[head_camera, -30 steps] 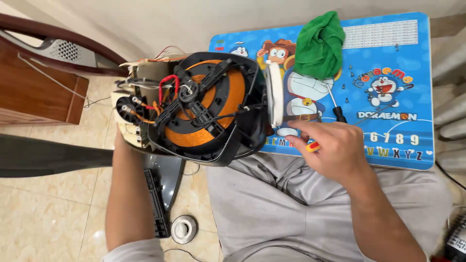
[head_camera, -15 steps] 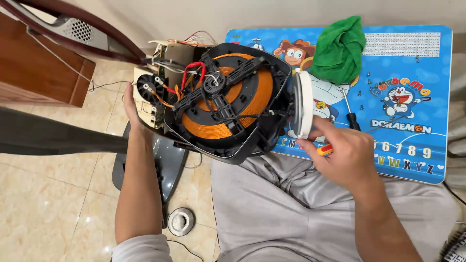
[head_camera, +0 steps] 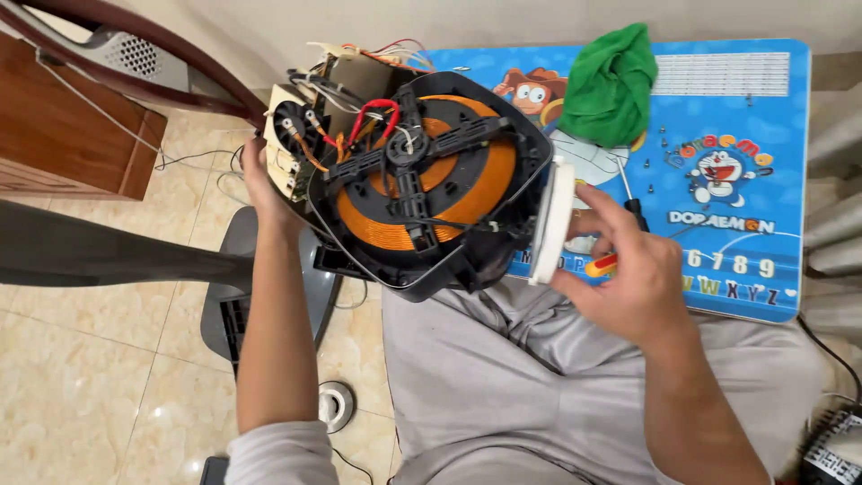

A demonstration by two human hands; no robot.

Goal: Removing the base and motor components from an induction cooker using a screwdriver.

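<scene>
Tilted further up since before: opened cooker [head_camera: 422, 180], bulky, wiring fragile; left hand [head_camera: 260, 184] grips its rim, right hand [head_camera: 633, 269] clasps screwdriver [head_camera: 620, 235].

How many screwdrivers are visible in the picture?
1: a screwdriver with a black handle lies on the blue table, just above the right hand. Others may be hidden under the green cloth.

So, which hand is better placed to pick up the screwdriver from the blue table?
The right hand. It is right beside the screwdriver on the blue table. The left hand grips the far side of the opened appliance.
</scene>
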